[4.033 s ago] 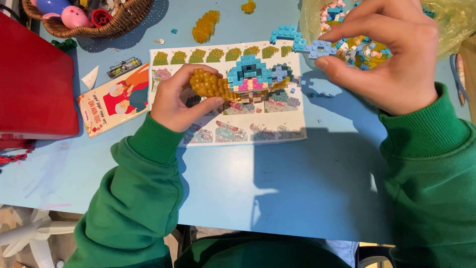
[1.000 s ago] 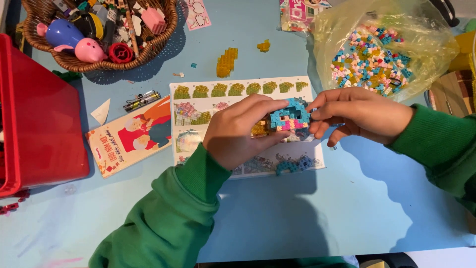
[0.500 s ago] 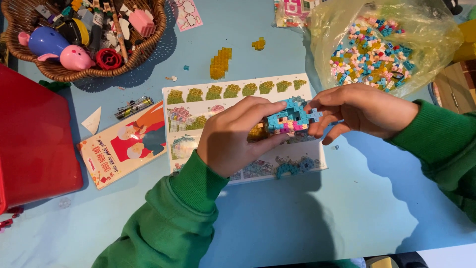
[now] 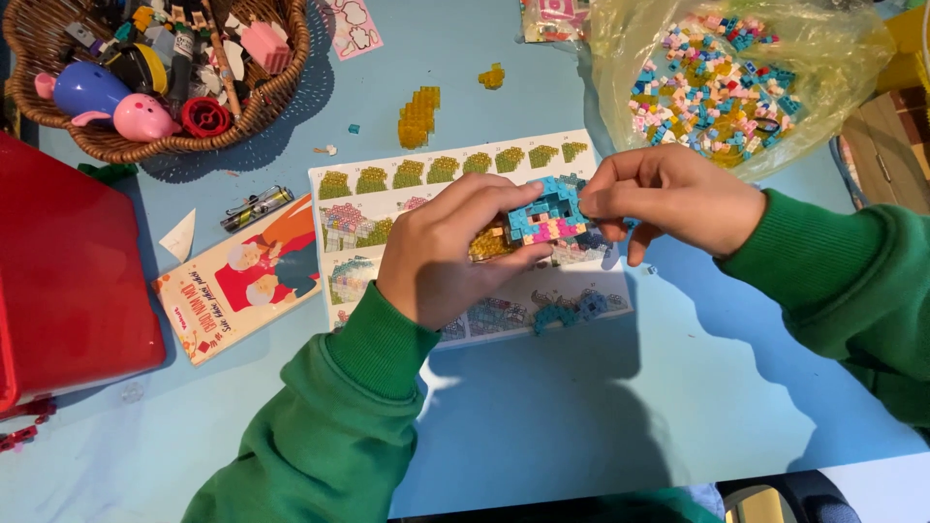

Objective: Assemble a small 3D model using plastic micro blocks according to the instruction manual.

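- The small brick model (image 4: 544, 215) is blue on top, with pink and yellow bricks below and a yellow part at its left side. It is held above the instruction sheet (image 4: 417, 184), which lies on the blue table (image 4: 581, 407).
- Behind it sits a clear bag of mixed bricks (image 4: 722, 77); at the far left a wicker basket (image 4: 281, 82) with toys, a red box (image 4: 68, 271), a small booklet (image 4: 242, 281), and a yellow brick stack (image 4: 418, 116).
- The left hand (image 4: 450, 257) curls its fingers around the model from the left and grasps it.
- The right hand (image 4: 673, 199) pinches the model's right edge with thumb and fingertips; the other fingers are half bent.
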